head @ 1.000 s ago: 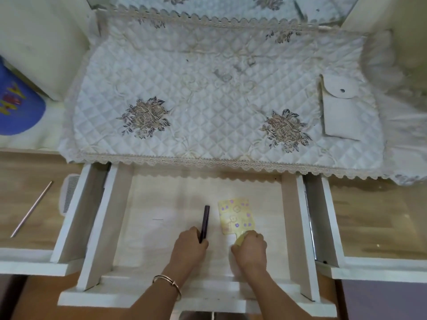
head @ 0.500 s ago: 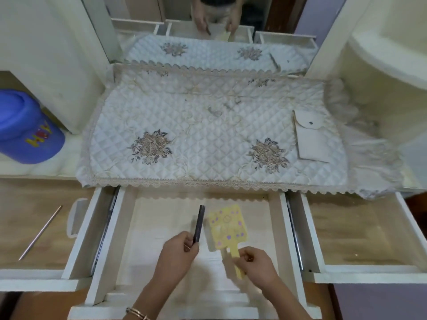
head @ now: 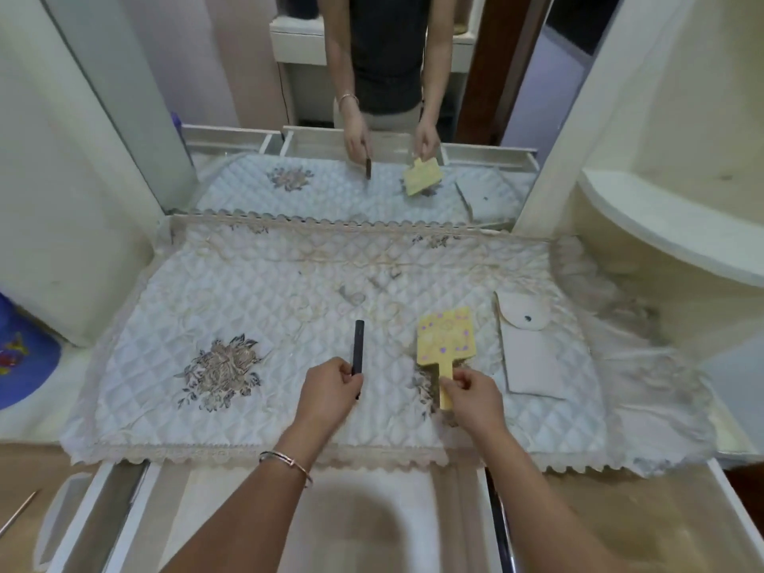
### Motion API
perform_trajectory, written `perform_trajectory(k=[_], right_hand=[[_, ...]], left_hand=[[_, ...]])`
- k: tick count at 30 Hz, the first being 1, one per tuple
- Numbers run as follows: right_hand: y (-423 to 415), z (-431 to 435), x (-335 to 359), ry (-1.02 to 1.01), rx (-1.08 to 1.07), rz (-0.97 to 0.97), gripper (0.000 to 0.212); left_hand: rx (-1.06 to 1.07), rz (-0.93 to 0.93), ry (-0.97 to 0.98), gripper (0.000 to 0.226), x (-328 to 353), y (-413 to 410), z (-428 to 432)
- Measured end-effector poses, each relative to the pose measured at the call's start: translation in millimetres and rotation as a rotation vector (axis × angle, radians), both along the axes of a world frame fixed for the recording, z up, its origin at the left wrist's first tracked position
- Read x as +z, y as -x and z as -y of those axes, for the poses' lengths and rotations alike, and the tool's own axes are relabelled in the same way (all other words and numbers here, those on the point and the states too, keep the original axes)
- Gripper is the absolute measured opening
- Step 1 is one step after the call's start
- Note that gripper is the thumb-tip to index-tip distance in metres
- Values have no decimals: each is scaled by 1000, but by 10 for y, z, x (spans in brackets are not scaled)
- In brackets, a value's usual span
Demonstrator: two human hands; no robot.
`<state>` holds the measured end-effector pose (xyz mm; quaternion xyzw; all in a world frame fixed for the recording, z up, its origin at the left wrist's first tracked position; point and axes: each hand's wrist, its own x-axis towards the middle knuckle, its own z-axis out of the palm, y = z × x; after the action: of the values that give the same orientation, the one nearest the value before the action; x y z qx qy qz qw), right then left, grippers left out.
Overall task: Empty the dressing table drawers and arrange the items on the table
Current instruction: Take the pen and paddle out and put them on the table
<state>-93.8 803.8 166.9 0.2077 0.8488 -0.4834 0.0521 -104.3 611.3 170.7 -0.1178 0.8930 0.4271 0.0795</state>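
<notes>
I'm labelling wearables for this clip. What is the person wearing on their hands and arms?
The left hand has a thin metal bangle at the wrist, rose-gold in tone, looking like two slim bands. The right hand and its wrist are bare. No sleeves, gloves or rings show on either arm.

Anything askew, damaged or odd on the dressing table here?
Yes. The quilted cover is rumpled and bunched along its right edge, beyond the white pouch, and grey smudges mark its middle. Nothing looks spilled or broken.
</notes>
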Motion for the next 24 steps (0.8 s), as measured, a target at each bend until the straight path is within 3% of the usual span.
perform_trajectory(k=[9, 24], right_hand=[[101, 69, -341, -154, 77, 52, 40], [-195, 166, -337, -273, 153, -48, 37]], left_hand=[[7, 52, 32, 17, -323, 233, -199], [-183, -17, 45, 28, -251, -168, 81]])
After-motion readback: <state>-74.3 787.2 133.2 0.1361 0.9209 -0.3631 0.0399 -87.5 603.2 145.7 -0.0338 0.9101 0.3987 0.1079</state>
